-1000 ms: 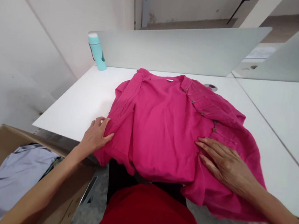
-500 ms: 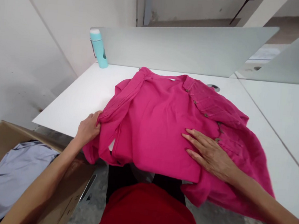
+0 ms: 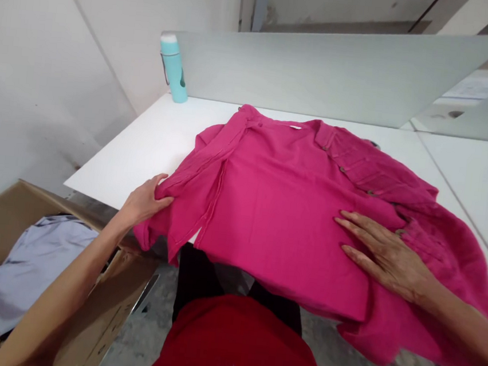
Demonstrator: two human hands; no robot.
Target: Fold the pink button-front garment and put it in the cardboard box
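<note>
A bright pink button-up shirt (image 3: 284, 215) lies opened out on the white table (image 3: 117, 153), its inside facing up and its lower hem hanging over the near edge. On the left, my left hand (image 3: 143, 199) is at the edge of the front panel, thumb on top of the cloth and fingers partly hidden at its border. My right hand (image 3: 386, 254) rests flat on the cloth at the right, fingers stretched out, beside the buttoned front panel (image 3: 375, 167), which is folded outward. Both sleeves are partly hidden under folds.
A turquoise bottle (image 3: 174, 73) with a white cap stands at the table's back left corner. A frosted divider (image 3: 306, 74) runs along the back edge. On the lower left, a cardboard box (image 3: 121, 292) holds pale lilac cloth (image 3: 46, 262).
The view has shifted, so most things sit differently in the picture. The shirt's back looks flatter and more spread out. My left thumb has moved apart from the fingers.
</note>
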